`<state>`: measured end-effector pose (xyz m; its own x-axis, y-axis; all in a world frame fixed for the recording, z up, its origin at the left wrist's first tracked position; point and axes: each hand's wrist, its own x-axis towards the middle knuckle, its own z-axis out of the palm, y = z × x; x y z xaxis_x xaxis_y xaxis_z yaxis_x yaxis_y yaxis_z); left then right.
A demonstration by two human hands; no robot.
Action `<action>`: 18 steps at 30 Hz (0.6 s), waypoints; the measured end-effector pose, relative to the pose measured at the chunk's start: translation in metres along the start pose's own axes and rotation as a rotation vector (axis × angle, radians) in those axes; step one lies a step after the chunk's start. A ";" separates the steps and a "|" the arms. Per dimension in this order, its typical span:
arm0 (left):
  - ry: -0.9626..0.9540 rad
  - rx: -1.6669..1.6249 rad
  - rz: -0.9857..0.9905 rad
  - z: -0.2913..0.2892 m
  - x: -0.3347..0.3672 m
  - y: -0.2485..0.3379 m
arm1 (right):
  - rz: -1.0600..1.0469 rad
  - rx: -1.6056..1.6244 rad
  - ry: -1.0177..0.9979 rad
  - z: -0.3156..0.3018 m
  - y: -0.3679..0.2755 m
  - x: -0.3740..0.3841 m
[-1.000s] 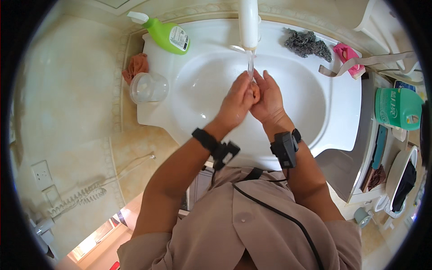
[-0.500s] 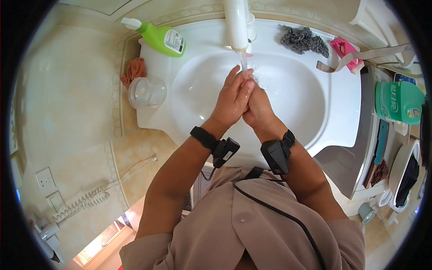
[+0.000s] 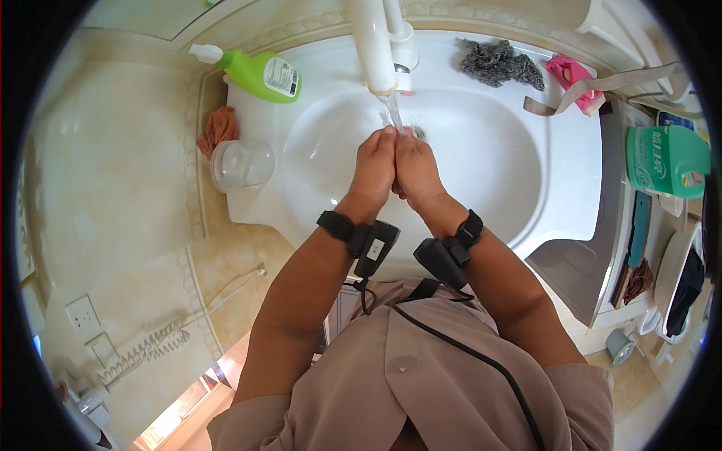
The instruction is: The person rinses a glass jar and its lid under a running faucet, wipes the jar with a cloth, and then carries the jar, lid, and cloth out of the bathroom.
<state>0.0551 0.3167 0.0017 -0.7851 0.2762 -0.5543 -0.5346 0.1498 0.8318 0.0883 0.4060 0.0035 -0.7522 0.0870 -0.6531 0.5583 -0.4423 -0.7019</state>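
My left hand (image 3: 374, 167) and my right hand (image 3: 418, 164) are pressed side by side over the white washbasin (image 3: 489, 180). Both are closed, thumbs on top and the other fingers curled down, largely out of sight. No object shows between them. A stream of water (image 3: 395, 113) falls from the white spout (image 3: 374, 56) onto the fingertips. Just beyond the right hand's fingertips, the dark drain (image 3: 419, 133) is partly visible. A black strapped device sits on each wrist.
On the basin's left rim stand a green spray bottle (image 3: 263, 75), a clear plastic tub (image 3: 248, 164) and an orange-brown cloth (image 3: 219, 131). Grey mesh scourer (image 3: 500, 64) and a pink cloth (image 3: 571, 79) lie at the back right. A green jug (image 3: 665, 161) stands farther right.
My hands have gone from overlapping, with the left fingers stretched out, to lying side by side with fingers curled. Water still runs; the whole view has shifted slightly.
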 end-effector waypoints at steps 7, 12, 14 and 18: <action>-0.233 -0.493 -0.167 -0.019 0.019 -0.022 | -0.483 -0.345 0.086 0.005 0.029 0.006; -0.575 -0.801 -0.139 -0.011 0.006 -0.013 | -0.898 -0.701 0.152 -0.002 0.017 0.003; -0.438 -0.742 -0.172 -0.010 0.007 -0.012 | -1.058 -0.844 0.275 -0.008 0.011 0.008; -0.414 -0.620 -0.254 -0.013 0.014 -0.011 | -0.720 -0.550 0.124 -0.035 0.019 0.023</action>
<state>0.0456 0.3063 -0.0158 -0.5005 0.6536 -0.5677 -0.8545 -0.2676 0.4452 0.0940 0.4305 -0.0350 -0.9581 0.2862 -0.0088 0.0808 0.2408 -0.9672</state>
